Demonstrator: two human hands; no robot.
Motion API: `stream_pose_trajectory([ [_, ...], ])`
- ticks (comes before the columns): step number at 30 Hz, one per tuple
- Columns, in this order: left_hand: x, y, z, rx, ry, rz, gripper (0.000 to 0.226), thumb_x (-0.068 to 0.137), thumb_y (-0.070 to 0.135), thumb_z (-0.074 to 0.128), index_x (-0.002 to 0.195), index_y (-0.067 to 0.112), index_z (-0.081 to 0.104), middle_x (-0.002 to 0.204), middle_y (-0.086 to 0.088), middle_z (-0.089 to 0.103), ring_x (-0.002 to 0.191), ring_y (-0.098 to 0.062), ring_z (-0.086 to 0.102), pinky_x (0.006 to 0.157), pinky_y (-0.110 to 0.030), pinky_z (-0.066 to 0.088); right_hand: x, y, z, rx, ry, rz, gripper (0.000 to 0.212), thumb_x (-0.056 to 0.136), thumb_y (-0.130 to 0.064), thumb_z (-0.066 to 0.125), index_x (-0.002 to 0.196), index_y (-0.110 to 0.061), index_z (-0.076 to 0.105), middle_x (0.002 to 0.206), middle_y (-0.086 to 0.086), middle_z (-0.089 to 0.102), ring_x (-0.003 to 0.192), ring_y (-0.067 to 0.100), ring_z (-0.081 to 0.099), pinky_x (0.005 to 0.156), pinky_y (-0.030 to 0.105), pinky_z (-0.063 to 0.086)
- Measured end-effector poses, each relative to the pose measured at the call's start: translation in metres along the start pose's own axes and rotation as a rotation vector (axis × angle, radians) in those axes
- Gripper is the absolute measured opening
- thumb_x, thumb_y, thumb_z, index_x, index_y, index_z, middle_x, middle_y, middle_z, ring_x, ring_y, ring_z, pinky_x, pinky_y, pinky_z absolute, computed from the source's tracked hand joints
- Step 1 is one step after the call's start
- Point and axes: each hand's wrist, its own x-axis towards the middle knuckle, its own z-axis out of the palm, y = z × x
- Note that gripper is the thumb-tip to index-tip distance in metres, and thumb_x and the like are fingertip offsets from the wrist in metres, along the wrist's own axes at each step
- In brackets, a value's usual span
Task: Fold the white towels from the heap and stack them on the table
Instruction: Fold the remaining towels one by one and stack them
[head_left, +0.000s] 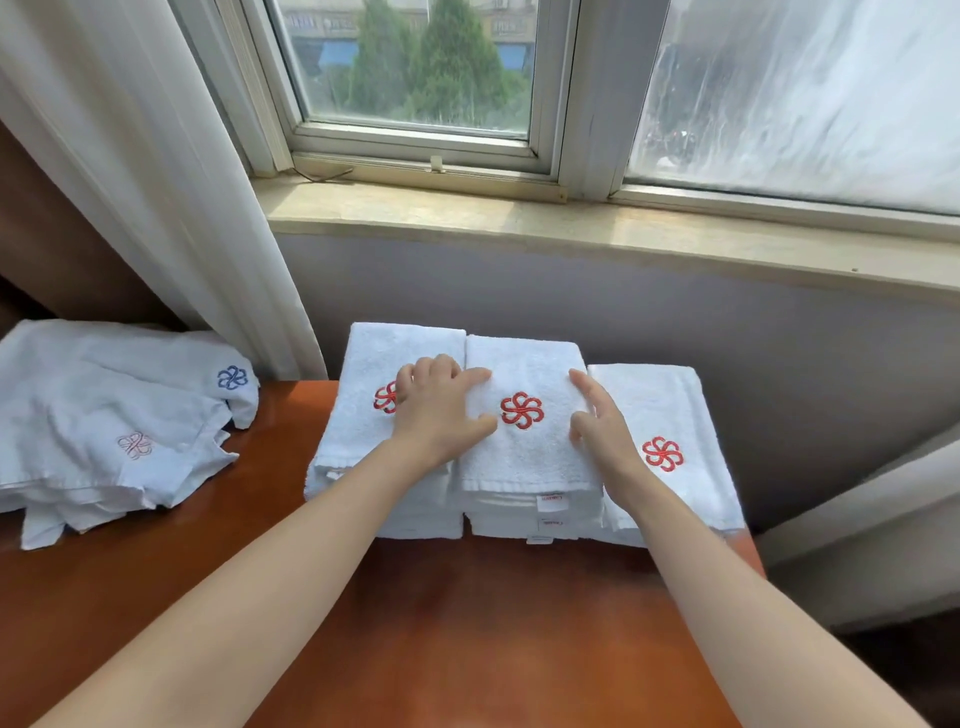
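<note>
Head view. The wooden table (467, 649) bears three stacks of folded white towels in a row along its far edge, side by side and touching: left stack (353, 364), middle stack (524, 457), right stack (675, 400). Each top towel lies flat and squared, with a red flower emblem (522, 410) facing up. The left stack's emblem is partly covered by a hand. Small labels (549, 503) show on the middle stack's near edges. The heap (104, 415) of unfolded white towels lies rumpled at the table's left end, well apart from the stacks.

The left hand (436, 410) rests over the seam between the left and middle stacks, forefinger and thumb spread and laid flat on the middle stack's top. How its other fingers lie cannot be told. The right hand (605, 431) stands at the middle stack's right edge, fingers straight and together, thumb apart and touching the towel.

A white curtain (156, 182) hangs at far left. A stone window sill (519, 218) runs beyond the table.
</note>
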Motion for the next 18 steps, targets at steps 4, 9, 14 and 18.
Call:
stream_pose_trajectory([
  [4,0.001,-0.002,0.008,0.087,-0.077,0.117,0.057,0.087,0.039,0.056,0.143,0.037,0.045,0.143,0.005,0.039,0.140,-0.018,0.025,0.118,-0.038,-0.003,0.001,0.010,0.004,-0.149,0.001,-0.006,0.069,0.087,0.004,0.041,0.150,-0.024,0.038,0.153,0.001,0.030,0.139,0.015,0.033,0.117,0.039,0.031],
  [9,0.008,0.003,0.008,0.219,-0.277,0.137,0.056,0.095,0.036,0.045,0.150,0.031,0.034,0.158,0.005,0.034,0.152,-0.020,0.006,0.119,-0.054,-0.011,0.000,0.020,0.009,-0.308,0.014,0.007,0.064,0.092,-0.008,0.045,0.152,-0.028,0.034,0.159,0.003,0.014,0.144,0.018,0.023,0.115,0.031,0.023],
  [14,0.008,0.010,0.000,0.223,-0.318,0.115,0.055,0.096,0.032,0.045,0.150,0.031,0.034,0.158,0.004,0.033,0.153,-0.020,0.003,0.119,-0.055,-0.012,-0.007,0.016,0.011,-0.541,-0.010,0.017,0.066,0.094,-0.019,0.045,0.155,-0.031,0.023,0.163,0.004,0.009,0.147,0.027,0.017,0.116,0.045,0.025],
  [18,-0.009,0.010,-0.006,0.048,-0.191,0.099,0.050,0.096,0.033,0.050,0.145,0.030,0.043,0.151,0.005,0.044,0.150,-0.018,0.017,0.121,-0.049,-0.007,-0.021,0.003,0.008,-0.753,0.034,-0.044,0.066,0.092,-0.025,0.052,0.154,-0.025,0.028,0.165,0.007,0.008,0.148,0.030,0.015,0.114,0.047,0.026],
])
